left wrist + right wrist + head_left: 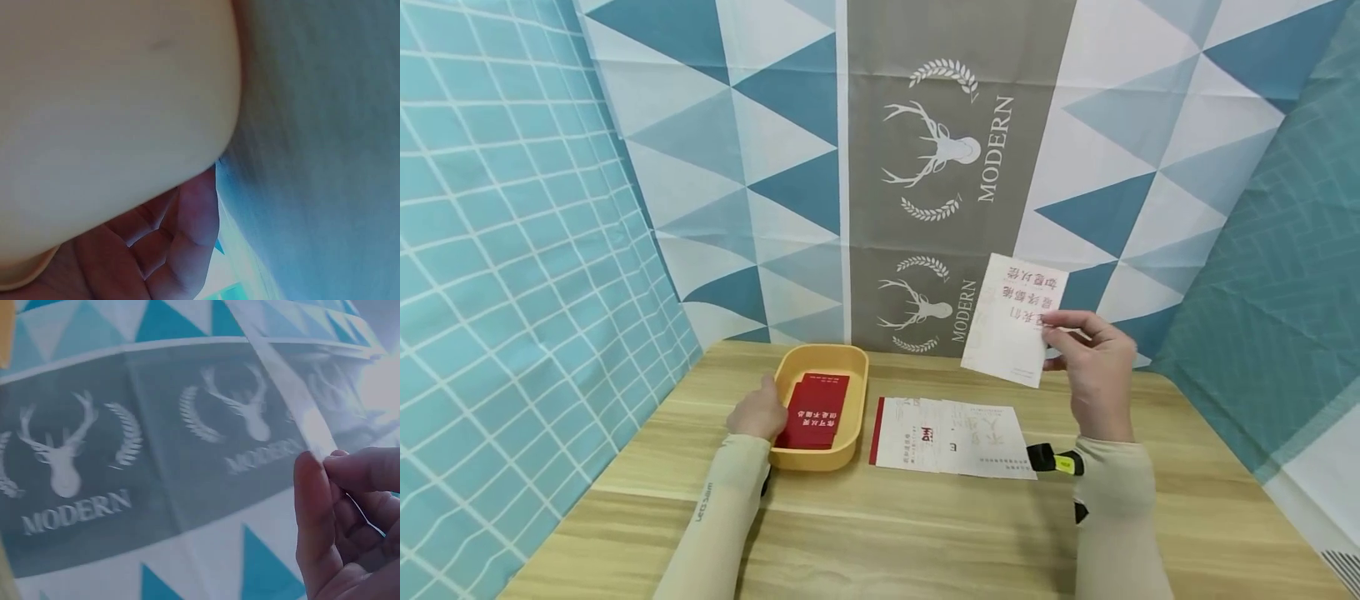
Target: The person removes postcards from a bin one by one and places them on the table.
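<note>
So we've got one card (1009, 333) up in the air over the far right of the surface (925, 533), pinched in the right hand (1097, 354). Holding it by just the right edge leaves nearly all of the red print facing us, so our guess is that it's held that way to be looked at or kept flat.

The yellow tray (857, 387) sits left of centre with a few red cards (820, 412) inside, probably so they stay together. To its right, white cards (955, 437) overlap in a row, a red edge poking out at the left end; we'd call that a loose spread so each one shows a bit.

Hands: the right is closed down to a fingertip pinch, thumb against finger, nothing but the card in there. The left hand (756, 412) is at the tray's left side, fingers bent against the wall, and we think it's gripping there to steady it. The left wrist view is mostly tray, so we can't tell how tight.
</note>
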Demonstrator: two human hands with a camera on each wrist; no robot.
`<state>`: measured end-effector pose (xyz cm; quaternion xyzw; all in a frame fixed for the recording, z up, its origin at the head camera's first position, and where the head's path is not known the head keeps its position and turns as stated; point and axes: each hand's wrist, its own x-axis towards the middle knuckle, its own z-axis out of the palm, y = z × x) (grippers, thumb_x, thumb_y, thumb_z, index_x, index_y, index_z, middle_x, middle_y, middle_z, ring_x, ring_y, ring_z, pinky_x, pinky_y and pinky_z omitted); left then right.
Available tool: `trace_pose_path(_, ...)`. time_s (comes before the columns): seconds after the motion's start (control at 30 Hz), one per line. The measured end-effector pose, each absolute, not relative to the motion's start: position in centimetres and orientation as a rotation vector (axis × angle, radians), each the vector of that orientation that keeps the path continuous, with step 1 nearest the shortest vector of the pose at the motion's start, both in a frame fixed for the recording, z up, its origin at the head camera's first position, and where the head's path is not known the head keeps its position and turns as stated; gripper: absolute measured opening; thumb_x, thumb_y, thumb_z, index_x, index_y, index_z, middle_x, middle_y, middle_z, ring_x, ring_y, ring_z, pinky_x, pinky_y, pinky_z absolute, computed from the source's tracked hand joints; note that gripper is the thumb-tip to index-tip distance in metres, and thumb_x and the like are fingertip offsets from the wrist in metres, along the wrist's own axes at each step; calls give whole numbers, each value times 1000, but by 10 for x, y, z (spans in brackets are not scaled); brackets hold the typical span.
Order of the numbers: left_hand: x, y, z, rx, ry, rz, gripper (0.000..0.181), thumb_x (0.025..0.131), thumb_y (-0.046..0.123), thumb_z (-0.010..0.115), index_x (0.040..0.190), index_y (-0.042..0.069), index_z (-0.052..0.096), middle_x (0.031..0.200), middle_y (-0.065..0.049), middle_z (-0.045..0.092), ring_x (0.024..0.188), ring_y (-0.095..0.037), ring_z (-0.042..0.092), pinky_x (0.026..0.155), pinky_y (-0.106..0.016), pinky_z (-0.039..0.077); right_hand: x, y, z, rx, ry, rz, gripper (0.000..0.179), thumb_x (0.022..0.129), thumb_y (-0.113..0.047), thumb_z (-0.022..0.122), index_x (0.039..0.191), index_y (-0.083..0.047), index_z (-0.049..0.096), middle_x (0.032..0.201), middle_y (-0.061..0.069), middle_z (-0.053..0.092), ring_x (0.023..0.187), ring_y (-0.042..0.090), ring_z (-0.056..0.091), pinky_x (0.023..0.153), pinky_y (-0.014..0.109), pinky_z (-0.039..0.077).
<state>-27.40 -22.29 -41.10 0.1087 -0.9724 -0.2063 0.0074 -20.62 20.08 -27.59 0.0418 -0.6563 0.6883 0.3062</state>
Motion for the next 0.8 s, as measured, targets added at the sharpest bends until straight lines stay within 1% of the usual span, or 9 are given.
trace_pose_path(0.1, -274, -223, -408, 340, -3034, -644, 48, 98, 14, 48, 141, 0, 35, 108, -31, 66, 93, -46, 68, 77, -60, 54, -198, 207, -268, 130, -1661, 1841, 12, 88, 3, 73, 99, 1, 77, 99, 5, 73, 74, 17, 70, 49, 22, 53)
trace_pose_path(0.3, -274, -223, -409, 341, -3038, -657, 51, 98, 14, 48, 144, 0, 33, 112, -32, 66, 95, -45, 67, 79, -61, 54, -188, 213, -264, 107, -1659, 1830, 17, 88, 0, 74, 105, 5, 75, 95, 3, 76, 72, 17, 66, 49, 21, 51)
trace_pose_path(0.43, -274, -223, -411, 347, -3040, -662, 52, 98, 14, 49, 146, 1, 33, 114, -32, 66, 97, -46, 67, 81, -62, 54, -188, 216, -266, 100, -1654, 1819, 17, 88, 0, 75, 105, 5, 75, 93, 3, 76, 68, 17, 64, 48, 21, 49)
trace_pose_path(0.67, -274, -222, -410, 345, -3039, -658, 54, 98, 14, 49, 147, 0, 32, 113, -32, 66, 98, -48, 67, 82, -62, 54, -189, 222, -268, 96, -1596, 1861, 19, 87, 0, 75, 105, 7, 75, 95, 4, 77, 68, 16, 66, 46, 22, 48)
trace_pose_path(0.8, -274, -223, -410, 343, -3034, -649, 54, 97, 14, 49, 147, 0, 32, 113, -32, 66, 99, -49, 67, 81, -62, 54, -194, 226, -271, 11, -1648, 1904, 18, 89, -1, 74, 106, 4, 76, 97, 2, 76, 69, 15, 66, 46, 22, 48)
